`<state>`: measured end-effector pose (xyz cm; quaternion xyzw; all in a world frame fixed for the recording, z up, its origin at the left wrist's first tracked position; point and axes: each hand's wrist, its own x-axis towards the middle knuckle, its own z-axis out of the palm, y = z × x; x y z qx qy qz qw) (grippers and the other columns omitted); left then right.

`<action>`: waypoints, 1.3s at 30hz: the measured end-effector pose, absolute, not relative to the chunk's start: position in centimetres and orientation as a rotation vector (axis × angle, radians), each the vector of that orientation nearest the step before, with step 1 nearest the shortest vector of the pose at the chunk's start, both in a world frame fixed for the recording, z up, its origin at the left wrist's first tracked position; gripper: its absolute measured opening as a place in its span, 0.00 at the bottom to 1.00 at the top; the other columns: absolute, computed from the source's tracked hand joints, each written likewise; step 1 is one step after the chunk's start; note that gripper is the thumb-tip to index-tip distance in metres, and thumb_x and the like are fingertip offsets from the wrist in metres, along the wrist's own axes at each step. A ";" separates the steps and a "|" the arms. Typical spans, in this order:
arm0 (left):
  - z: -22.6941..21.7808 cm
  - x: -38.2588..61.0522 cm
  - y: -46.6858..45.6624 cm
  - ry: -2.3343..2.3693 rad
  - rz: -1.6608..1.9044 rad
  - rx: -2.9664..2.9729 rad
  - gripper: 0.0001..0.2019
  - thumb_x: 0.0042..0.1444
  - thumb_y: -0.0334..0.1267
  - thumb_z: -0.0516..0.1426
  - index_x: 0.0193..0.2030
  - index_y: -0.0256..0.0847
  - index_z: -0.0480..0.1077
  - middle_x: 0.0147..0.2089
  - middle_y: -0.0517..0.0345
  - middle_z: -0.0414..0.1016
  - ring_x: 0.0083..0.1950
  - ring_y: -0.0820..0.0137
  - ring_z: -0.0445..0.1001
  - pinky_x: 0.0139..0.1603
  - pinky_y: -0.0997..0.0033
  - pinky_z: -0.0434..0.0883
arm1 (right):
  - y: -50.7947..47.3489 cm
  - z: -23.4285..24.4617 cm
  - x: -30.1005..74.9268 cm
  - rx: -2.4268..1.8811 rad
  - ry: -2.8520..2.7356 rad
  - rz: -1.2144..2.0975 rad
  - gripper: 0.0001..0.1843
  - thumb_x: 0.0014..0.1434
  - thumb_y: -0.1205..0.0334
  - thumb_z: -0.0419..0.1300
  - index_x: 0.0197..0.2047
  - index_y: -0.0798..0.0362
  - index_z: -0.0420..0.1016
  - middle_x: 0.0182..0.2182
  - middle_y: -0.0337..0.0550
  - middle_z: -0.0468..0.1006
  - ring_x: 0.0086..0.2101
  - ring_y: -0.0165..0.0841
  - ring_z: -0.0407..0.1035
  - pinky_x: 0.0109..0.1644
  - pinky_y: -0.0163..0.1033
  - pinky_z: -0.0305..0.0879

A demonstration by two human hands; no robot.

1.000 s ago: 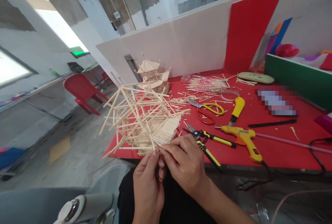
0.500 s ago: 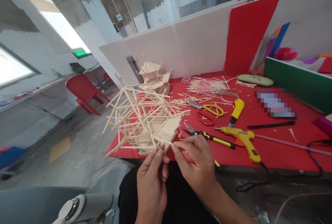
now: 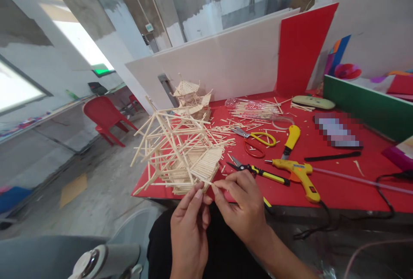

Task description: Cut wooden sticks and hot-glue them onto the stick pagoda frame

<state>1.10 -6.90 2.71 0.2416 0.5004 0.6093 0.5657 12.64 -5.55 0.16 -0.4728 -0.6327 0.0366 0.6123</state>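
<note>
At the model's front edge, my right hand (image 3: 242,203) pinches the end of a thin wooden stick (image 3: 208,181) between thumb and index finger. Close beside it, my left hand (image 3: 192,223) is closed, thumb against forefinger; what lies between those fingertips is hidden. Just beyond both hands stands a wooden stick model (image 3: 167,141), an open frame of crossed sticks with a slatted roof panel (image 3: 206,162) on its right side. Behind it is a smaller tiered stick pavilion (image 3: 189,94). Pliers (image 3: 261,172) lie right beside my right hand.
On the red table (image 3: 345,193) lie scissors (image 3: 254,137), a yellow-handled cutter (image 3: 292,139), a yellow glue gun (image 3: 298,173) with cord, a phone (image 3: 337,130), loose sticks (image 3: 226,128) and a bagged bundle (image 3: 254,109). A flask (image 3: 112,259) stands lower left; a red chair (image 3: 105,113) is beyond.
The view has shifted slightly, so the table things sit a little further left. Both hands stay at the model's front edge, with the right fingertips slightly nearer the left ones.
</note>
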 end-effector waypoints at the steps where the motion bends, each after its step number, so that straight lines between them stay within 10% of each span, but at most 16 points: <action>1: 2.7 1.1 -6.9 1.179 1.436 0.575 0.16 0.43 0.37 0.68 0.41 0.33 0.78 0.26 0.53 0.77 0.19 0.81 0.61 0.19 0.83 0.57 | -5.5 0.1 12.7 -1.092 -1.463 0.079 0.05 0.55 0.70 0.62 0.36 0.52 0.75 0.29 0.41 0.73 0.33 0.32 0.65 0.39 0.41 0.63; 39: 1.4 0.7 -7.4 1.382 1.556 0.801 0.20 0.42 0.43 0.69 0.42 0.37 0.79 0.30 0.52 0.80 0.24 0.75 0.69 0.21 0.80 0.66 | -6.0 0.2 12.6 -1.045 -1.478 0.108 0.06 0.53 0.73 0.62 0.34 0.53 0.74 0.28 0.41 0.71 0.31 0.32 0.63 0.38 0.41 0.61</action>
